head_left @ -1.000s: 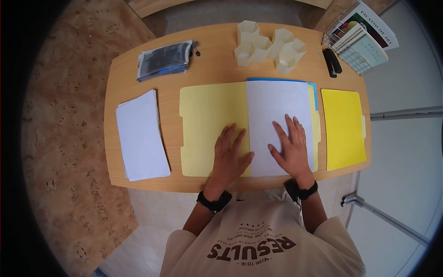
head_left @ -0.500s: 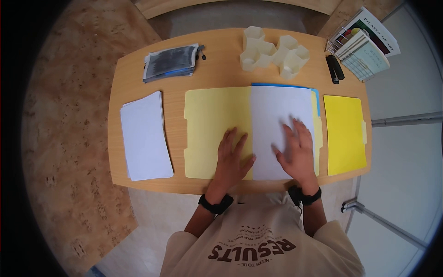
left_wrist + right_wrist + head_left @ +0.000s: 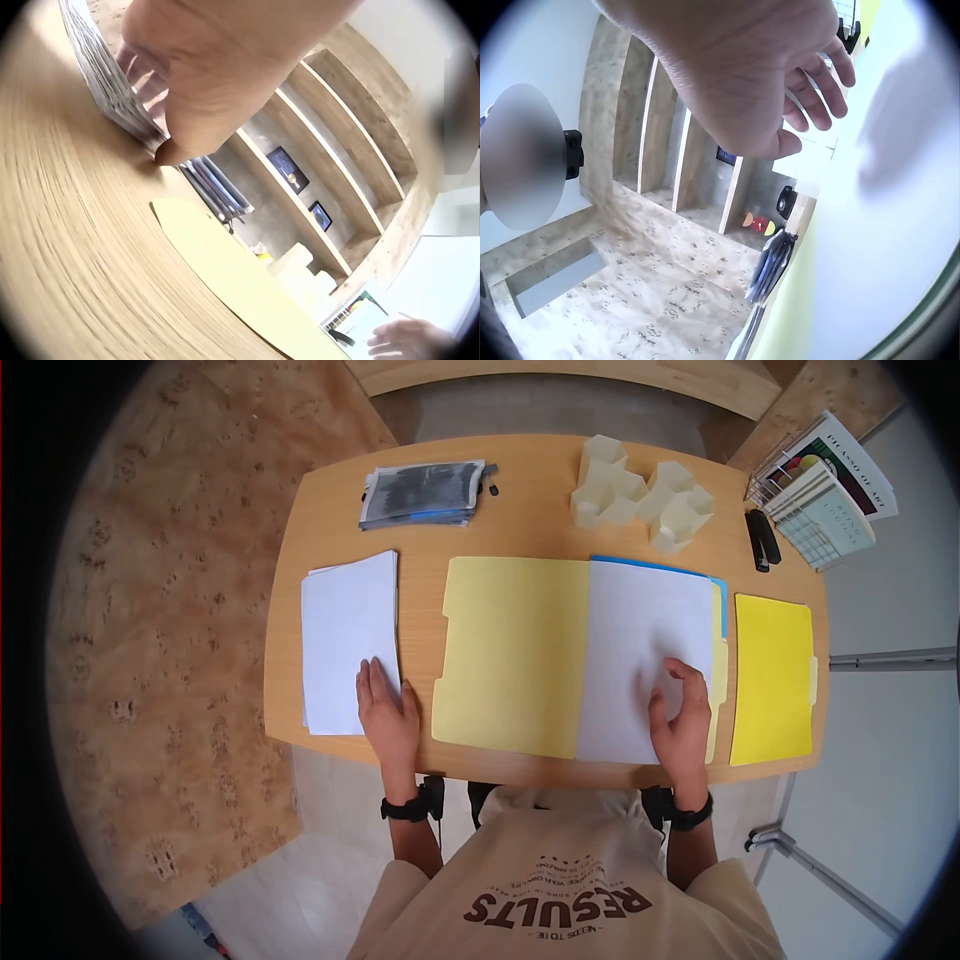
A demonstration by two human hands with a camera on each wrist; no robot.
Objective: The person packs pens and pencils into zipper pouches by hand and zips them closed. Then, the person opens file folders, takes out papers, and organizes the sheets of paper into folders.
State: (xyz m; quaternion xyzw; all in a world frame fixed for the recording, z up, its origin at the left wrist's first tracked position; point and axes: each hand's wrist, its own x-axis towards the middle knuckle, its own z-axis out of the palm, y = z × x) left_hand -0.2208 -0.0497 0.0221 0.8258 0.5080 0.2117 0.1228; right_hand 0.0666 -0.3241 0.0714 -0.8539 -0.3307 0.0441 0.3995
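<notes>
I count two hands in my head view, both empty of any grip I can make out. The left hand (image 3: 388,725) lies open on the near right part of the one loose paper stack (image 3: 345,620), straight fingers on top and thumb at its edge; I can't number its sheets. The right hand (image 3: 685,730) is open too, fingers loosely bent and thumb apart, above the white paper (image 3: 650,610) on the right half of one opened pale yellow folder (image 3: 515,650). One blue edge (image 3: 724,605) peeks out from beneath that paper. To the folder's right I have one bright yellow folder (image 3: 773,680), lying closed. Along the far side of the one desk (image 3: 530,540) sit a pile of dark pouches (image 3: 422,495), too overlapped for me to count, then two pale hexagonal holders (image 3: 605,490), one black stapler (image 3: 762,540) and one wire rack (image 3: 765,485) with at least two books (image 3: 855,475) leaning in it. My left wrist view adds two framed pictures (image 3: 288,170) on the shelving (image 3: 330,142).
</notes>
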